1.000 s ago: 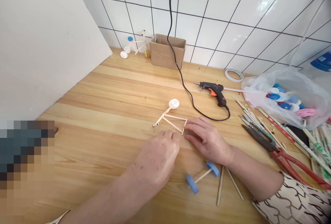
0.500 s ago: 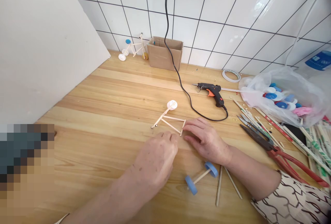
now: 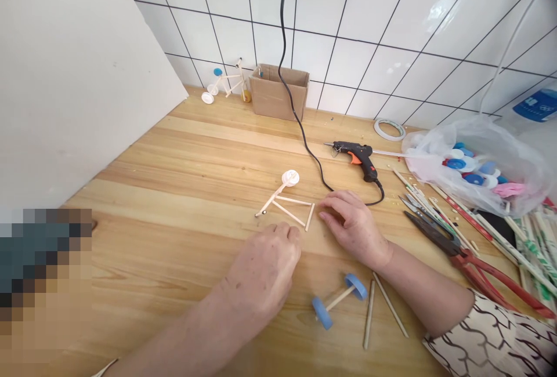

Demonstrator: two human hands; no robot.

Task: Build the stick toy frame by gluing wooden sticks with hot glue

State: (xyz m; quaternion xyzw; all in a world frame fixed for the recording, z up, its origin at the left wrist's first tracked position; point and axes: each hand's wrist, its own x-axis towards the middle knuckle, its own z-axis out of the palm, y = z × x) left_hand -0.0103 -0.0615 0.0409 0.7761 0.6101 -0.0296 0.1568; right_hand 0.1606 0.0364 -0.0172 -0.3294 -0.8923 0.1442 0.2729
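Observation:
A small frame of thin wooden sticks with a white cap wheel lies flat on the wooden table. My left hand rests knuckles up just below the frame, its fingers curled under, and what they hold, if anything, is hidden. My right hand lies to the right of the frame, a small gap from its end stick, fingers loosely bent and apart, holding nothing. A stick axle with two blue cap wheels and two loose sticks lie near my right forearm.
A black glue gun with its cord lies behind my right hand. Red-handled shears, several sticks and a plastic bag of bottle caps are at the right. A cardboard box, a finished stick bicycle and a tape roll stand by the tiled wall.
My right hand has drawn back to the right, off the end of the stick frame. The left hand and the frame have stayed where they were.

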